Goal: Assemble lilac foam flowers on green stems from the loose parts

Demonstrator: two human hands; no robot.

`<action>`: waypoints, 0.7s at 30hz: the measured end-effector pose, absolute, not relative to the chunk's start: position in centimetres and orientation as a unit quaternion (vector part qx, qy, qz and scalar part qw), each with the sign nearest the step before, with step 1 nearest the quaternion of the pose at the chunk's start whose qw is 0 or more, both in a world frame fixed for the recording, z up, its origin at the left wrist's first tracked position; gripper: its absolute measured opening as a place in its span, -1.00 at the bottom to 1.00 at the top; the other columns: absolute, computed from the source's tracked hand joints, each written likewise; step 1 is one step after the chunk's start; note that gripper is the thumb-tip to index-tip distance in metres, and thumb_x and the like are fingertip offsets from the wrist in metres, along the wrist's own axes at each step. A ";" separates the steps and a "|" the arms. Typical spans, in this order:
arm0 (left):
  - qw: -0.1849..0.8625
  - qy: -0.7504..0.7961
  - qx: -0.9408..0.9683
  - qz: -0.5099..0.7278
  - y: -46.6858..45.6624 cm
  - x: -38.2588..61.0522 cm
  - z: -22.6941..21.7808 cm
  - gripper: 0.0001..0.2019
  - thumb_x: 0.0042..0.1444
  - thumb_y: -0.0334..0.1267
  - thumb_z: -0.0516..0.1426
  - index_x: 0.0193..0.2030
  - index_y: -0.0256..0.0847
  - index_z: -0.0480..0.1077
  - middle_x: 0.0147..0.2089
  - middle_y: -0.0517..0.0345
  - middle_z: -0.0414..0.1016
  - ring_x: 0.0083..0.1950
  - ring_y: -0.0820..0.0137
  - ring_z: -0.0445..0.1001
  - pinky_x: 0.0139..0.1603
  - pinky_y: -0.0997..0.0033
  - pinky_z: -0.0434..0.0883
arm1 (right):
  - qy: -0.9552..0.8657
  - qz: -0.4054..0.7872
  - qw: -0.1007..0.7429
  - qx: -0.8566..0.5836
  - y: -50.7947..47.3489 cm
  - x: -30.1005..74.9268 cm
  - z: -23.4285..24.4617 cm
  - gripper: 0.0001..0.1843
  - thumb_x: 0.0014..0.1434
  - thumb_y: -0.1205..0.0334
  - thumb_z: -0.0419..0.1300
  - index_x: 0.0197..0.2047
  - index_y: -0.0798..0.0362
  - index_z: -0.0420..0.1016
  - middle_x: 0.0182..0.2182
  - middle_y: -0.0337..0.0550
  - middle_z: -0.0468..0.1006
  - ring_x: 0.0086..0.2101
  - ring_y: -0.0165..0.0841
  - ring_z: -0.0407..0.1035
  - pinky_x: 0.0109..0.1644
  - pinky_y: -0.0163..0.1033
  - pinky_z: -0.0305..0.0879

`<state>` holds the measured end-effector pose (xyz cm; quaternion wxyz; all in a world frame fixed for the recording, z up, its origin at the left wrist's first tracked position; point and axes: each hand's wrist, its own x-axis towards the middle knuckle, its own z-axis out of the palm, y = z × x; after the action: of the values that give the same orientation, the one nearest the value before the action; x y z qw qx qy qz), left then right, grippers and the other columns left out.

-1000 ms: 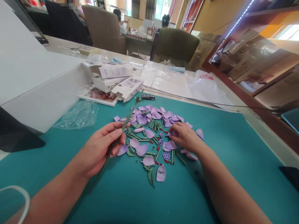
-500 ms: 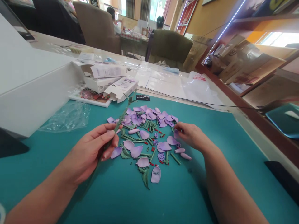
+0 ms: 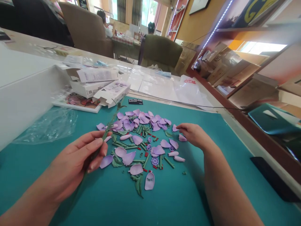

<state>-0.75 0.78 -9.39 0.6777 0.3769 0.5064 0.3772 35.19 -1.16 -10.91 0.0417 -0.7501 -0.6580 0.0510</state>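
Observation:
My left hand is closed around a long green plastic flower stem, which slants up and away with small leafy bits at its tip. At the right side of the loose parts, my right hand has its fingers bent together, and a light purple petal shows at the index fingertip. Another pinkish petal lies under the same fingers, partly covered. Between the hands spreads a pile of purple petals, with green stem tubes, small red connectors, purple wheel-shaped pieces and a green leaf.
A green mat covers the tabletop. At the back left are opened white boxes, a clear plastic bag and a large white box. A black card lies behind the pile. Other people sit beyond the chairs.
The view has turned slightly right, so the table things sit further left. My right hand has shifted right from the pile, and two petals now lie apart by its fingers. The left hand keeps the stem.

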 end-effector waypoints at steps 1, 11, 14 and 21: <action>0.678 0.507 0.377 0.376 0.8 -0.8 -9.4 -0.78 0.00 -0.21 0.25 -0.19 -0.11 0.41 -0.55 0.29 0.42 -0.64 0.58 0.16 -0.62 0.60 0.14 | -0.651 0.038 0.046 -0.756 -1.1 35.3 -11.1 -0.68 0.25 0.31 0.01 -0.10 -0.05 0.57 -0.13 -0.16 0.63 -0.14 -0.26 0.48 -0.10 -0.23 0.32; 0.668 0.478 0.388 0.418 1.2 -1.3 -9.2 -0.77 -0.02 -0.25 0.25 -0.20 -0.14 0.38 -0.55 0.31 0.40 -0.66 0.58 0.19 -0.65 0.60 0.11 | -0.753 -0.011 0.089 -0.652 1.5 31.9 -13.1 -0.60 0.25 0.39 0.00 0.07 0.00 0.49 -0.12 0.00 0.52 -0.15 -0.23 0.40 -0.04 -0.15 0.31; 0.663 0.458 0.390 0.445 1.6 -1.8 -9.0 -0.77 -0.02 -0.26 0.24 -0.20 -0.17 0.38 -0.54 0.30 0.40 -0.67 0.60 0.16 -0.68 0.59 0.10 | -0.798 -0.002 0.088 -0.597 2.5 29.4 -13.0 -0.61 0.24 0.41 -0.01 0.03 0.00 0.52 -0.06 0.02 0.50 -0.11 -0.19 0.39 0.02 -0.06 0.30; 0.666 0.426 0.406 0.459 1.8 -2.5 -9.2 -0.81 0.06 -0.25 0.20 -0.16 -0.19 0.41 -0.51 0.28 0.39 -0.66 0.61 0.16 -0.67 0.59 0.07 | -0.866 0.038 0.064 -0.495 3.1 23.9 -12.5 -0.50 0.19 0.52 -0.01 0.10 -0.06 0.46 0.04 -0.01 0.47 -0.01 -0.17 0.34 0.02 -0.05 0.33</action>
<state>-2.47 1.80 -9.21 0.6656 0.4059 0.4261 0.4590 23.90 3.13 -12.52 0.0637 -0.4946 -0.8660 0.0376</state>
